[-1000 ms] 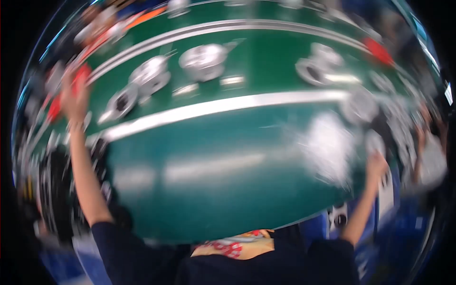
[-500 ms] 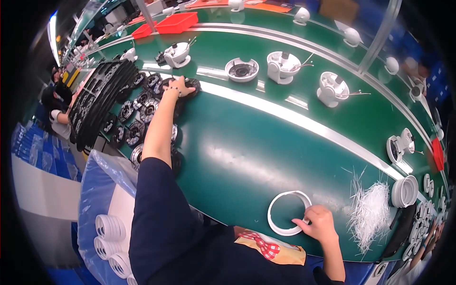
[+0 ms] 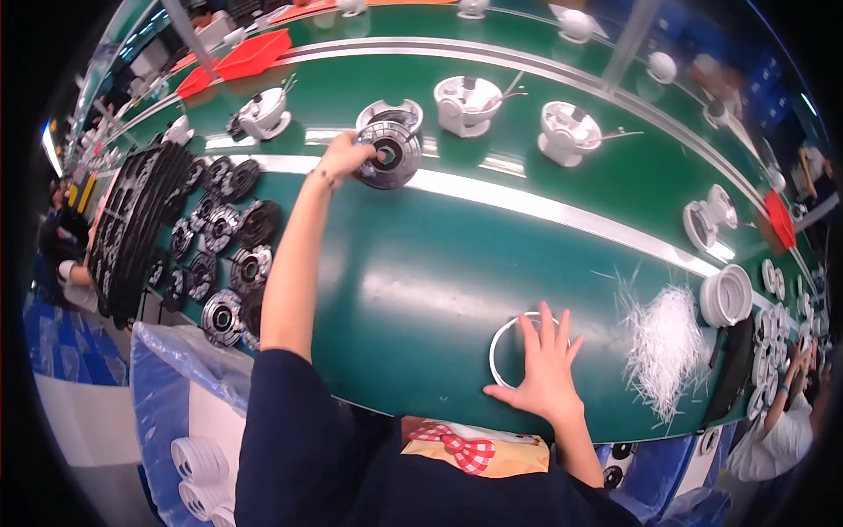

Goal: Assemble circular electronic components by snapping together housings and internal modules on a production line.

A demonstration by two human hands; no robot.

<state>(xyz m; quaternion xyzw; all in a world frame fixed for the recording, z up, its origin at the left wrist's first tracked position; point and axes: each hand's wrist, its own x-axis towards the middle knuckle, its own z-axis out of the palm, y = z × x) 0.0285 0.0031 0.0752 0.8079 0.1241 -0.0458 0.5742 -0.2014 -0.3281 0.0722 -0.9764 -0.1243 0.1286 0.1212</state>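
Note:
My left hand (image 3: 344, 160) grips a round black-and-silver part (image 3: 389, 156) with a hole at its centre, lifted above the far edge of the green work surface. Behind it, a white round housing (image 3: 386, 114) is partly hidden. My right hand (image 3: 546, 364) is spread with fingers apart over a white ring (image 3: 502, 351) that rests on the green surface near me. The hand covers the ring's right side, and whether it touches the ring I cannot tell. Left of my left forearm lie several more black-and-silver round parts (image 3: 221, 227).
A heap of thin white strips (image 3: 665, 347) lies to the right, beside stacked white rings (image 3: 726, 296). White camera-like housings with wires (image 3: 467, 104) stand along the far belt. Stacked black trays (image 3: 136, 233) fill the left; a red bin (image 3: 253, 54) sits at the back.
My left hand has picked up a round black-and-silver part from the left group and carried it right. My right hand has let go of the ring's edge and spread over it.

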